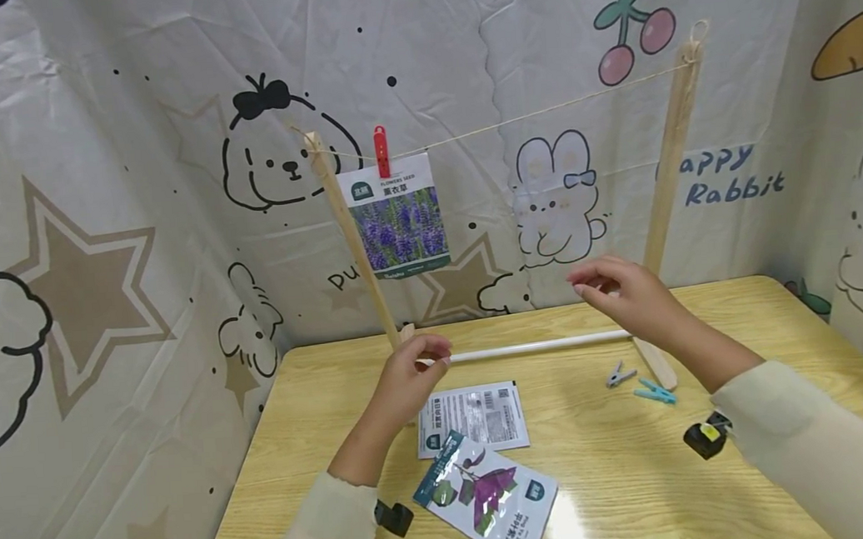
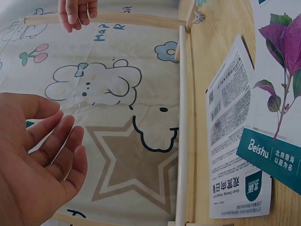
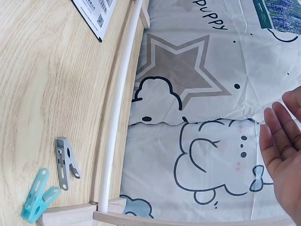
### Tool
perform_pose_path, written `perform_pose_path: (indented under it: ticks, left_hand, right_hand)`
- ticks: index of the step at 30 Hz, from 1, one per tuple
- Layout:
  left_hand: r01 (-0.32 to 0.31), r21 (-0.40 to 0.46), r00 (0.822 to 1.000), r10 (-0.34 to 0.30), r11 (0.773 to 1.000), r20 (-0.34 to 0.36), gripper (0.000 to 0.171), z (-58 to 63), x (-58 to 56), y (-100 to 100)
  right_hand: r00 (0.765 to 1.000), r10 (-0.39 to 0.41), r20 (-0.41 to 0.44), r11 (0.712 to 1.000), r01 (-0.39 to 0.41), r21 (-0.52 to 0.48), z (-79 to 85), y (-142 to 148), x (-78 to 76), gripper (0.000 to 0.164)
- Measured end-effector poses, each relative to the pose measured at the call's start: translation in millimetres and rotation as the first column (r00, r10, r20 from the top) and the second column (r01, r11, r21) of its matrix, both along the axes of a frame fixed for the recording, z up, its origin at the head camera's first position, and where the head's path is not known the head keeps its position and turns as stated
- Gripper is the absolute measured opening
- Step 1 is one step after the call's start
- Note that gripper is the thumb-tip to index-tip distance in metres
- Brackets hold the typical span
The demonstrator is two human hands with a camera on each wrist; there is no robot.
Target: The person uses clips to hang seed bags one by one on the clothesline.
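Left hand point(image 1: 409, 377): empty, fingers loosely bent, near the left end of the white rod point(image 1: 542, 346).
Right hand point(image 1: 627, 296): empty, fingers loosely curved, raised near the right post point(image 1: 670, 153).
Red clip point(image 1: 381, 152): fastening the lavender packet point(image 1: 402, 231) to the string point(image 1: 541, 114), close to the left post point(image 1: 351, 233).
Purple-leaf packet point(image 1: 495, 490): on the table point(image 1: 627, 490), near side, overlapping the text-covered packet point(image 1: 467, 413).
Grey clip point(image 1: 619, 375), blue clip point(image 1: 656, 391): on the table, right side; best squeezed fully wide before clipping.
String: likely to dip; better steadied one-handed, with packet tops level and well spaced.
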State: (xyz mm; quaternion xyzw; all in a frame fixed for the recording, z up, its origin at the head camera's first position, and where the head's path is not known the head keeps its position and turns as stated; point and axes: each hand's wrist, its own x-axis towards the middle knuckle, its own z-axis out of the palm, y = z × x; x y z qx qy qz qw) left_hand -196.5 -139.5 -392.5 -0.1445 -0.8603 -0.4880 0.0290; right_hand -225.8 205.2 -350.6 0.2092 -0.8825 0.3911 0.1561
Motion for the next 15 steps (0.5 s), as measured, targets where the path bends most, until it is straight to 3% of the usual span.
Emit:
perform_pose_path:
  ticks: [15]
  left_hand:
    - [0.008,-0.042,1.0,-0.007,0.999,0.027,0.018,-8.6,3.9,1.9]
  right_hand:
    - [0.998,-0.012,0.055,1.0,0.013,-0.019,-10.5,6.6,6.5,0.021]
